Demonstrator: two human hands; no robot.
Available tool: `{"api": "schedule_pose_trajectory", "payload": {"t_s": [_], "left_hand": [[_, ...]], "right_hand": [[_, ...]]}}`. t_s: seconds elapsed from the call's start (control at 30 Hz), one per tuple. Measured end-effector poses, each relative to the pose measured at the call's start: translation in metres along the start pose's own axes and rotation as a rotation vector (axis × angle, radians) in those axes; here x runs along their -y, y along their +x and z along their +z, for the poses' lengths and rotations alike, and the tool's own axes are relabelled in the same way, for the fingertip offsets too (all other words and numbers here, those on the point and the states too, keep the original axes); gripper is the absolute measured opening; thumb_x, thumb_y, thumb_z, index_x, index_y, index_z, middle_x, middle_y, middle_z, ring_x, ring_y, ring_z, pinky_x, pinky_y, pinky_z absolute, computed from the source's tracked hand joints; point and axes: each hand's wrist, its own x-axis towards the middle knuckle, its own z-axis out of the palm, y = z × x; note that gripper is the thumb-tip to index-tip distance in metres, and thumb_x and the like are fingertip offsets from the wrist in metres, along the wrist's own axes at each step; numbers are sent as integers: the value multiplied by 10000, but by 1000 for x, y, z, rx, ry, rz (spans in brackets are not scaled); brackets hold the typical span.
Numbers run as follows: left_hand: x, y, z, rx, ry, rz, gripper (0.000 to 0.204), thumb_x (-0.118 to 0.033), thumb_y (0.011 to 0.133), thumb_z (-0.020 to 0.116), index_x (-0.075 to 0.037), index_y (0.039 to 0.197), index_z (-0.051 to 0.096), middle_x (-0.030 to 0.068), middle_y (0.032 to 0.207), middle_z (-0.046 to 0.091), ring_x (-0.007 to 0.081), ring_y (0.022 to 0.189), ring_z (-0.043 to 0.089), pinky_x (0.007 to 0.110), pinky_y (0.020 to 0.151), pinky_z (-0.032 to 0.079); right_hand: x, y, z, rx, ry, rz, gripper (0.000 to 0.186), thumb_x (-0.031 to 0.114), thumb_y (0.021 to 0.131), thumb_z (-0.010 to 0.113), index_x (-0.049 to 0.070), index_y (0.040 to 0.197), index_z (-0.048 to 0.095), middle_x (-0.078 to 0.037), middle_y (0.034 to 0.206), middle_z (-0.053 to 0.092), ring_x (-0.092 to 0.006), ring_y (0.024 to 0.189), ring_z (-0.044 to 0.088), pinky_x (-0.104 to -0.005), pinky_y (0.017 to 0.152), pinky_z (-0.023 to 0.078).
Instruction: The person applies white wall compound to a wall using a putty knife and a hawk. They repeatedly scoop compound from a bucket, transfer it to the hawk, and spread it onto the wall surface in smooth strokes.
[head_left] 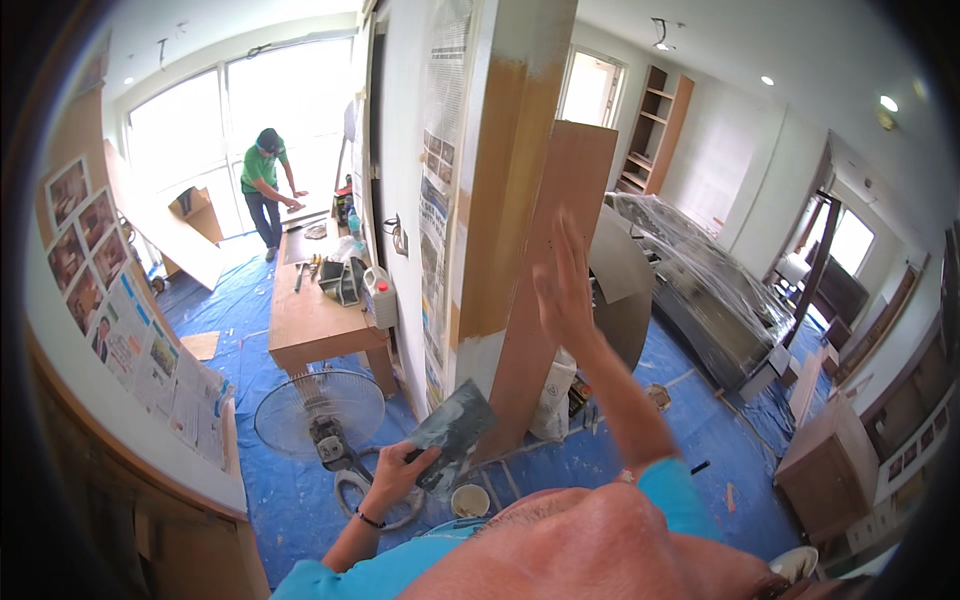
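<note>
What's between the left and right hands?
In the head view, going from left hand to right hand: the dark plate the left holds, the pillar, then the brown panel. Right-hand contact is unclear.

Blue floor sheeting (pixel 735 445) and plastic-wrapped furniture (pixel 715 285) mark an indoor renovation site.

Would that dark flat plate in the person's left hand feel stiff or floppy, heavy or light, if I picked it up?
Probably stiff: the dark plate shows no sag, though the left hand grips it near one edge. Likely fairly light, since it looks thin and one hand holds it.
</note>
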Motion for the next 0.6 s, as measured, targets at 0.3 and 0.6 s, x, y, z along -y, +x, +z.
{"api": "schedule_pose_trajectory", "payload": {"t_s": [0.3,0.6], "left_hand": [[96,-6,-66,-172,-78,-65,338,-258,903,797,40,793,683,-20,659,595,46,642,456,275,558,382],[120,4,-83,-253,-273,-47,352,-217,916,793,18,731,609,-61,643,503,41,625,389,271,536,305]], "right_hand": [[-7,234,15,-219,-428,-198,785,315,1033,531,-55,1602,137,-274,1674,125,-451,1561,79,-570,1252,116],[-29,425,-56,-416,-801,-323,543,346,1111,300,63,1566,384,-226,1660,258,-439,1522,249,-564,1239,223]]}}
